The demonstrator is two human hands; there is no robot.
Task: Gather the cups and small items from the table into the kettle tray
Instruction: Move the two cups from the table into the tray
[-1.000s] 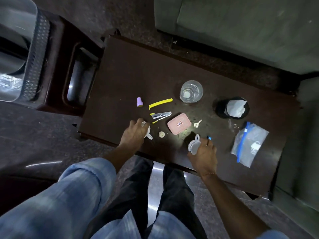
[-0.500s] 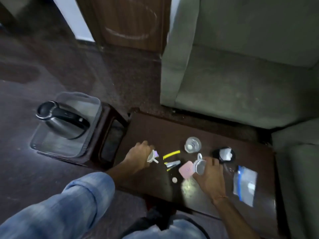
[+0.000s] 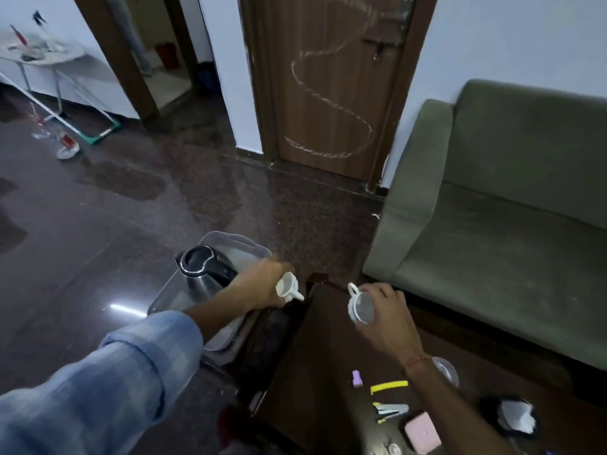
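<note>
Dim room, a glare streak on the glossy floor, edges motion-blurred and wide-angle warped.

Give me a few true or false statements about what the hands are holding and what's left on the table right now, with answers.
1. Each hand holds a small white cup. True: the left hand grips one cup, the right hand another.
2. The kettle lies on the sofa. False: it stands in the tray.
3. The left cup already rests in the tray. False: it is held by the tray's edge.
4. A yellow strip and a purple item lie on the dark table. True.
5. The door is open. False: it is shut.
</note>
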